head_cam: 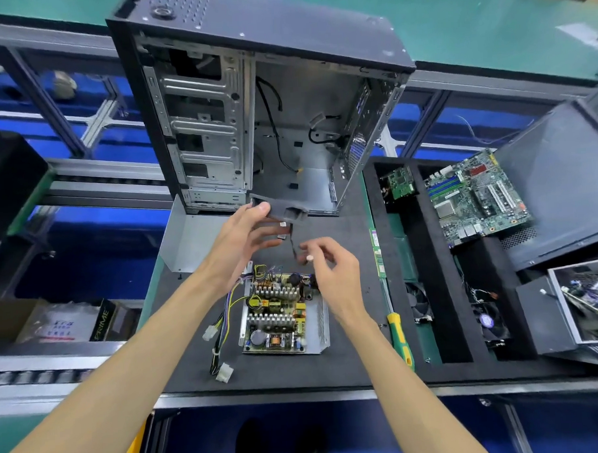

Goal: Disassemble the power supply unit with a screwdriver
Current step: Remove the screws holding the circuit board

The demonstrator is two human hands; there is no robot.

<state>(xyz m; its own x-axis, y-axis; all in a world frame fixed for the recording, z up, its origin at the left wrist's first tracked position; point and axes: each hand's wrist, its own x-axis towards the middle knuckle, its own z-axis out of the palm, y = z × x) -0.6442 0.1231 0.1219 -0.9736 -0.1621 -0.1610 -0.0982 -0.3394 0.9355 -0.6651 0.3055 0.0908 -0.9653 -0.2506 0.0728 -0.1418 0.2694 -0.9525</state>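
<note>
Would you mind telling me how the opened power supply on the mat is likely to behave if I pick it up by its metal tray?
The power supply would probably lift stiffly, since its board sits in a folded metal tray. Its loose wire bundle and white connectors would likely dangle and drag. The exposed board components look fragile, so gripping the tray edges seems safer.

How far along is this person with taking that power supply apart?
Well along, it seems. The power supply lies open, circuit board bare, its cover set aside, the screwdriver put down. In hand: the left hand grips a dark fan-like part, the right hand pinches its small white plug. Left: the board itself sits in its metal tray.
</note>
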